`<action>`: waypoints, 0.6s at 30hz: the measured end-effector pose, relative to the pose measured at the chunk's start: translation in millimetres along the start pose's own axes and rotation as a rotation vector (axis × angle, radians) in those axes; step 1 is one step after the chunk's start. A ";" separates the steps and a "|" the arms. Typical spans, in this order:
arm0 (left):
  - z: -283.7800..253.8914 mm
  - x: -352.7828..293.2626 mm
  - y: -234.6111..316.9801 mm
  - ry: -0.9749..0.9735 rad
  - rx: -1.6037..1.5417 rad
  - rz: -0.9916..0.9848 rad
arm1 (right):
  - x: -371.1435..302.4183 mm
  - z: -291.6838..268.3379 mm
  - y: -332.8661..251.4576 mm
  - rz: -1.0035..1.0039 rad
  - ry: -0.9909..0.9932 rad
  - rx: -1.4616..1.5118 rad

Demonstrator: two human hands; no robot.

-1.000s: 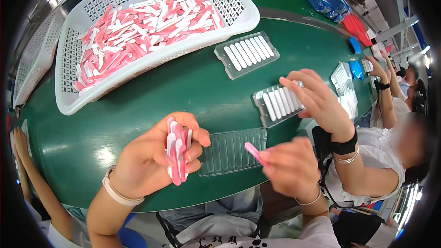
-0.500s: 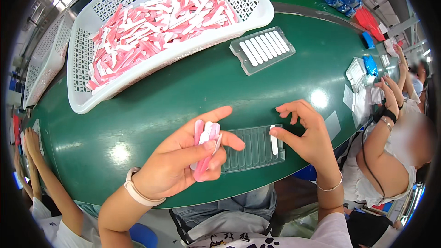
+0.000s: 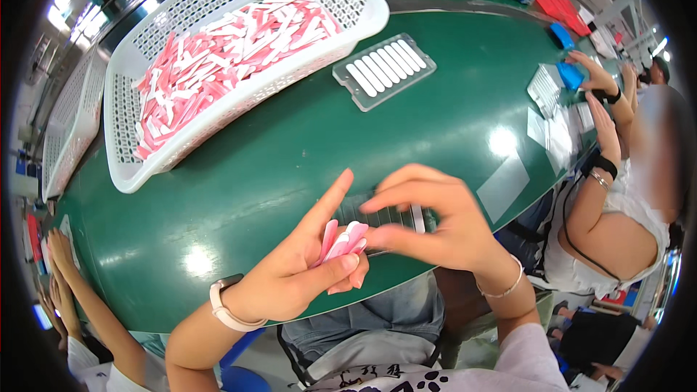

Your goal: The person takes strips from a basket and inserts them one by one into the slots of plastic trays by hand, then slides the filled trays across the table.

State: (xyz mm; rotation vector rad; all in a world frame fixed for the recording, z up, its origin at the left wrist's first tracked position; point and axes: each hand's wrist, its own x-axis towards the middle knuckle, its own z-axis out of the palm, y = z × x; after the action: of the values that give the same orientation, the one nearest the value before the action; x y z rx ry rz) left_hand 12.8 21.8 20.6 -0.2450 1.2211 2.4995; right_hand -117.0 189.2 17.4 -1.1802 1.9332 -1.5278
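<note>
My left hand is closed round a small bunch of flat pink-and-white strips with rounded ends, its index finger stretched out. Close beside them is my right hand, thumb and fingers apart and somewhat blurred; I see nothing between them. Beneath both hands lies a clear slotted tray, partly hidden. One white strip sits in a slot toward its right end. Farther off, a second clear tray holds a row of several white strips.
A white perforated basket heaped with pink and white strips stands at the far left of the green table, another basket beyond it. Co-workers' hands are at the right beside clear sheets; others are at the left edge.
My right hand has moved left, from the white strip in the near tray to beside the bunch in my left hand. The bunch has tilted, and the whole view has shifted slightly.
</note>
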 end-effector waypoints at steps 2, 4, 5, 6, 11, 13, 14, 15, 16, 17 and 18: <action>-2.5 0.7 0.0 -0.039 0.091 0.017 | 8.7 4.7 1.2 0.068 -0.185 0.104; -4.9 1.3 -2.2 -0.014 0.180 0.023 | 12.0 -1.6 0.3 0.120 -0.176 0.102; -3.1 2.2 -1.7 -0.023 0.184 0.022 | 12.5 -5.4 0.9 0.175 -0.190 0.100; -0.5 2.5 -0.1 0.012 0.258 -0.048 | 10.5 -7.3 2.2 0.175 -0.182 0.095; -0.9 2.0 -4.4 0.074 0.395 -0.054 | 3.5 -12.0 -1.1 0.153 -0.116 0.157; -1.4 0.7 -3.9 0.135 0.387 -0.059 | 4.4 -11.1 1.0 0.183 -0.103 0.134; -2.0 1.1 -4.3 0.196 0.374 -0.062 | 5.1 -9.6 4.2 0.191 -0.037 0.111; -3.6 2.4 -5.4 0.240 0.378 -0.029 | 5.1 -8.9 6.8 0.200 0.029 0.086; -3.5 4.0 -4.7 0.236 0.368 -0.035 | 4.5 -11.8 7.9 0.212 0.028 0.084; -3.1 5.1 -1.9 0.270 0.306 -0.045 | 3.9 -15.5 8.2 0.127 0.101 0.032; -3.2 6.2 -0.9 0.302 0.243 -0.055 | 2.3 -19.3 7.8 0.042 0.172 -0.020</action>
State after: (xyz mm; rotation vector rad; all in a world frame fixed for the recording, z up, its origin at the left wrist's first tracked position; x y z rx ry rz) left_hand 7.5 21.2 16.1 -0.6002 1.5962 2.2968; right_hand -135.5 199.0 16.7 -1.0399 2.0739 -1.6384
